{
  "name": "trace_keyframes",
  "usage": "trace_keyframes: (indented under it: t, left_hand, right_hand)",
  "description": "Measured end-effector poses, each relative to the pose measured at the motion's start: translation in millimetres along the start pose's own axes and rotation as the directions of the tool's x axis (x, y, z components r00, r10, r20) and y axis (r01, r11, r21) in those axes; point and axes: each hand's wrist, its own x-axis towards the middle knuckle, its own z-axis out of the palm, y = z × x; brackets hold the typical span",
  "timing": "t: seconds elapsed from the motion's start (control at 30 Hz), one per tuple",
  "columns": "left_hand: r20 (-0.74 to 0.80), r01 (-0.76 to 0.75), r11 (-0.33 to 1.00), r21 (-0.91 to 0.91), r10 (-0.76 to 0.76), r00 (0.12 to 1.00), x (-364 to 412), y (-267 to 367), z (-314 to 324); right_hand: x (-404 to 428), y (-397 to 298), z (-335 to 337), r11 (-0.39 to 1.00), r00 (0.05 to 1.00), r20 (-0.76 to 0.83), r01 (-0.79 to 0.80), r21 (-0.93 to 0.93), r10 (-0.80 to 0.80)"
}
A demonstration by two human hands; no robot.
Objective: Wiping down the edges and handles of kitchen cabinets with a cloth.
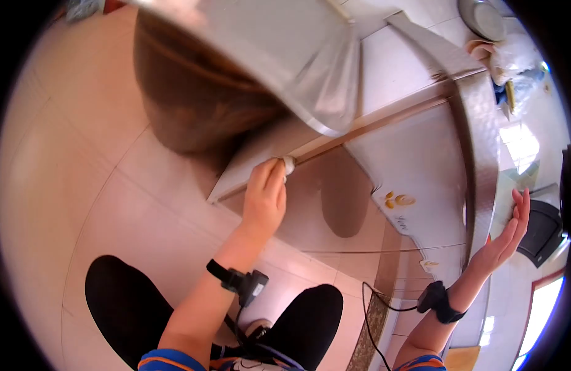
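Observation:
My left hand grips a small white wad, pressed against the edge of the cabinet frame. Whether the wad is cloth or paper I cannot tell, as my fingers hide most of it. Just beside it is a glossy cabinet door with a golden flower pattern and writing. My right hand is at the steel counter edge, its fingers raised and apart with nothing in them. Each wrist wears a black strap with a small cabled device.
A steel-topped surface juts out above a large dark brown vessel on the tiled floor. On the counter are a black appliance, plastic bags and a round lidded pot. A black cable hangs from my right wrist.

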Motion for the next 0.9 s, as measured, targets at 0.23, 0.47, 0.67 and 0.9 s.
trace_keyframes:
  t: [0.23,0.47,0.67,0.9]
  left_hand:
    - [-0.117,0.113,0.963,-0.246,-0.145,0.982,27,38,-18]
    - [-0.324,-0.097,0.952,-0.292,-0.003,0.946,26,26,12]
    - [-0.286,0.148,0.984,-0.103,-0.172,0.943,-75,-66,6]
    - [-0.267,0.510,0.855,-0.092,-0.515,0.815,-156,-155,-21]
  right_hand:
    - [-3,25,19,0.997,0.996,0.090,0.030,-0.072,-0.024]
    - [0,21,19,0.986,0.993,0.079,0.096,-0.139,-0.085]
    - [-17,-3,37,0.979,0.985,-0.037,-0.173,-0.108,0.170]
    - [-7,26,23,0.915,0.994,0.031,-0.084,-0.395,0.105]
